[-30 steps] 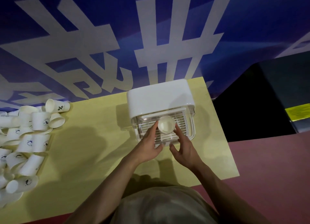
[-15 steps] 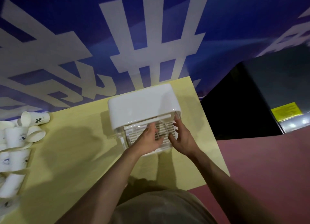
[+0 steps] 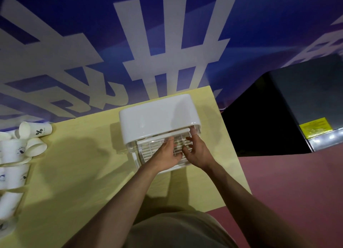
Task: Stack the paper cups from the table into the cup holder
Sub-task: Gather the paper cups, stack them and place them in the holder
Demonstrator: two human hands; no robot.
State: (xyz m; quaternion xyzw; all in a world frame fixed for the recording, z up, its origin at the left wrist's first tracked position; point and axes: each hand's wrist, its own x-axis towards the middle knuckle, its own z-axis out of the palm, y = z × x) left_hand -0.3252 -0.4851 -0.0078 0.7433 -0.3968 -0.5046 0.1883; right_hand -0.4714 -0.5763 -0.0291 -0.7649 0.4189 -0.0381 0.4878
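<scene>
White paper cups (image 3: 13, 160) lie heaped at the yellow table's (image 3: 74, 173) left edge, well apart from the white plastic cup holder with clear slatted front (image 3: 159, 121) near its far right corner. Both arms reach forward; the left hand (image 3: 166, 155) and right hand (image 3: 196, 153) (fingers spread, gripping nothing) rest against the slats. Bare tabletop lies between heap and holder; red floor (image 3: 287, 182) borders the right edge.

Two bare forearms, no sleeves in view, ending in the left hand (image 3: 167, 155) and right hand (image 3: 198, 155); below them, a beige garment (image 3: 176, 231), possibly a shirt front, dimly lit
</scene>
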